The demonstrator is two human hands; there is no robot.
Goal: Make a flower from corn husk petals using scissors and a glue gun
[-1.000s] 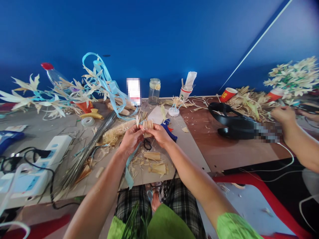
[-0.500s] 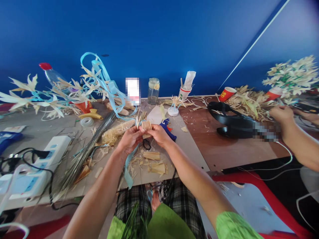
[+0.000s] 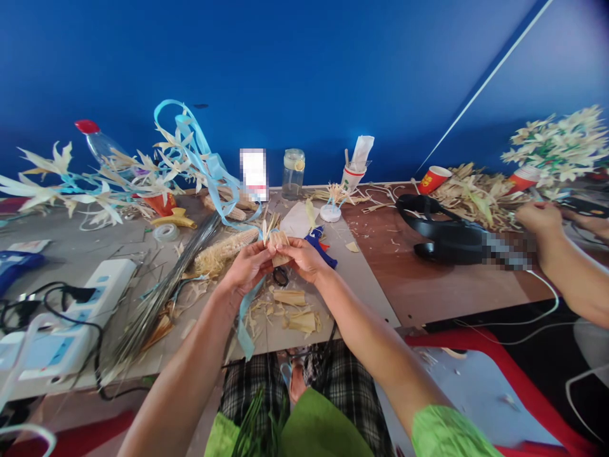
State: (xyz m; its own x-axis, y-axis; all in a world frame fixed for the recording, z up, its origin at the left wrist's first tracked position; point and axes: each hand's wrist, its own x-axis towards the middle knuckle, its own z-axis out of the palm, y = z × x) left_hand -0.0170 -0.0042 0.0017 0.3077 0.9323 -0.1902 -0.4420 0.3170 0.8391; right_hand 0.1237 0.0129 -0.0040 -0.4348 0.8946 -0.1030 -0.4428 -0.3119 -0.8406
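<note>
A blue wall (image 3: 304,76) rises behind the counter (image 3: 356,304), which is strewn with husk scraps. On the left side lies a white power strip (image 3: 90,311); between it and the person's arms, a bundle of thin wires (image 3: 178,274) slants from the near left toward the middle. The left hand (image 3: 248,265) and right hand (image 3: 307,259) meet above the middle of the counter, thumbs and fingers pinched together. Beyond the left hand, a corncob (image 3: 226,249) lies with its long axis slanting away to the right. A pale blue ribbon (image 3: 247,327) trails from below the left hand toward the near edge. Just beyond the right hand is a blue tool (image 3: 323,251). Loose husk pieces (image 3: 302,322) lie nearer the person. The right fingers clamp a tan husk strip (image 3: 279,240) between the two hands; fingers cover much of it, so its long axis cannot be told. At the left fingertips, a slim pale petal (image 3: 265,228) stands lengthwise, tip toward the wall.
</note>
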